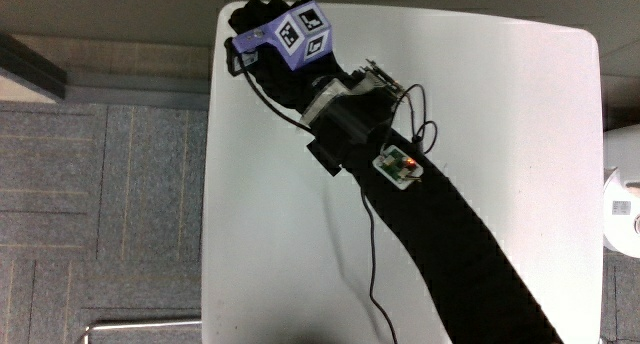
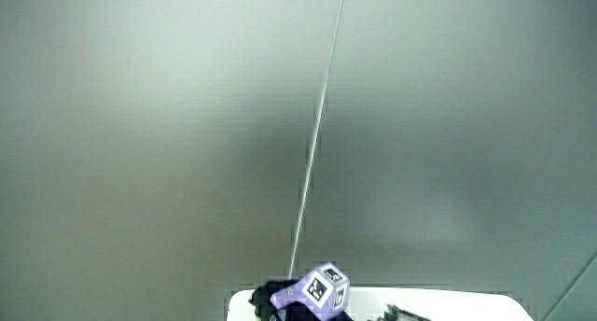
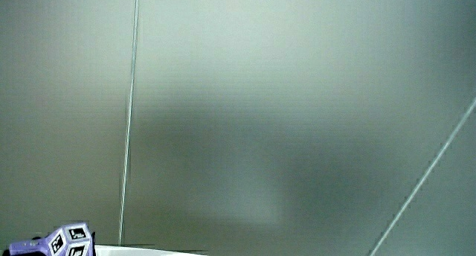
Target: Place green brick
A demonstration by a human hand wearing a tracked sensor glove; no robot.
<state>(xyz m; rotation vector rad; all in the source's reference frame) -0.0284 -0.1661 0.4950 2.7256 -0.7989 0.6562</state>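
We see the hand [image 1: 268,39] stretched out at the table's corner farthest from the person, its forearm [image 1: 440,224] running back on a diagonal. The patterned cube [image 1: 303,31] sits on its back — also visible in both side views [image 2: 322,289] [image 3: 68,241].

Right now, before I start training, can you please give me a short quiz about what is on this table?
1. True or false: the hand is over a corner of the white table.
2. What sits on the back of the hand? A: a patterned cube. B: a red ball. C: a metal cup.
3. Short answer: can a green brick be seen in any view?

Key: 1 true. 2 A. 3 No. The side views show mostly a pale wall, and the main view shows no brick.
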